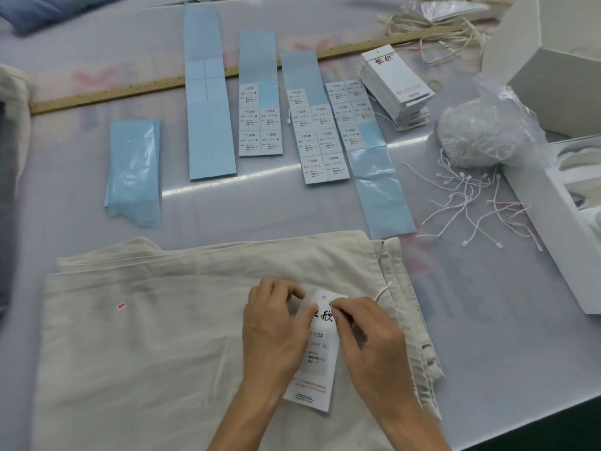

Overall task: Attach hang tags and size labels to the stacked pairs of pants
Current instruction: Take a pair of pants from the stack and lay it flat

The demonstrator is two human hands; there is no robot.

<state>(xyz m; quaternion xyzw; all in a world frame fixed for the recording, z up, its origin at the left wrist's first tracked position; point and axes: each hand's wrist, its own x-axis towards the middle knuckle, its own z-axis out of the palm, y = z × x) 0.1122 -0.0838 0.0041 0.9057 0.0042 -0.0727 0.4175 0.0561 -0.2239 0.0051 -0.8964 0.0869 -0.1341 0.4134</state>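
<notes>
- Head view: we have the hang tag (317, 349) lying flat on the stacked pants (182, 327), toward 5 o'clock of the frame.
- Our left hand (276, 333) rests on the tag's left edge, fingers curled and pinching its top corner; our right hand (367, 336) pinches the tag near its hole, where the string (382, 292) runs off toward 1 o'clock.
- We judge the tag light, stiff card that creases if bent, best taken by its edges; the string is thin and limp, so fingertip pinches suit it.
- The pants are soft and heavy enough to stay put under our hands.
- Label sheets (325, 141) lie at 12 o'clock, spare tags (396, 83) and loose strings (478, 206) toward 2 o'clock.
</notes>
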